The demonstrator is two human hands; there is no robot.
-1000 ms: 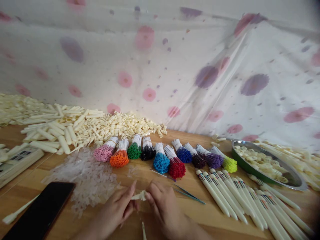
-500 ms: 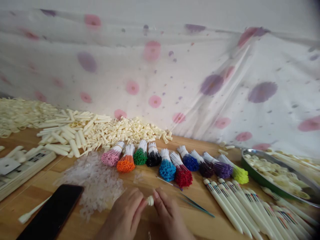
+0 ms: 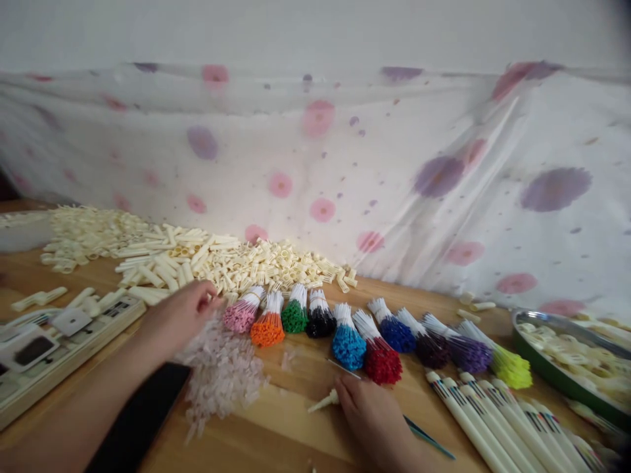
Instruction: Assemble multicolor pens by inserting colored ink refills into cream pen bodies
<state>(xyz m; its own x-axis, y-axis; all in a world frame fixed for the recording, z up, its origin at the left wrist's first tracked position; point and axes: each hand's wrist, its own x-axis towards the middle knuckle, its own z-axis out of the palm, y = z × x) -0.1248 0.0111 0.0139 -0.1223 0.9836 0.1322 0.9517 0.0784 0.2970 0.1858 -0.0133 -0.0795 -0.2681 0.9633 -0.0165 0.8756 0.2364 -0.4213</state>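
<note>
My right hand (image 3: pixel 372 417) is closed around a small cream plastic pen part (image 3: pixel 324 401), whose thin tapered end points left. Most of that part is hidden by the fingers. My left hand (image 3: pixel 190 307) reaches to the front edge of the heap of cream pen parts (image 3: pixel 276 263), beside the pink-tipped refill bundle (image 3: pixel 244 309). Its fingers are curled together, and whatever they pinch cannot be made out. Under and beside my left wrist lies a pile of clear plastic bits (image 3: pixel 227 374). Tweezers (image 3: pixel 428 437) lie partly behind my right hand.
Banded refill bundles, such as the red one (image 3: pixel 382 358), stand in a row. Multicolour pens (image 3: pixel 473 420) lie at the right, near a green-sided metal dish (image 3: pixel 552 368) of cream rings. A black phone (image 3: pixel 142 420) and a power strip (image 3: pixel 73 368) lie at the left.
My hands, close together around a small cream piece before, have parted. The left has gone up and left to the heap; the right has moved right with a cream part. The view has shifted left.
</note>
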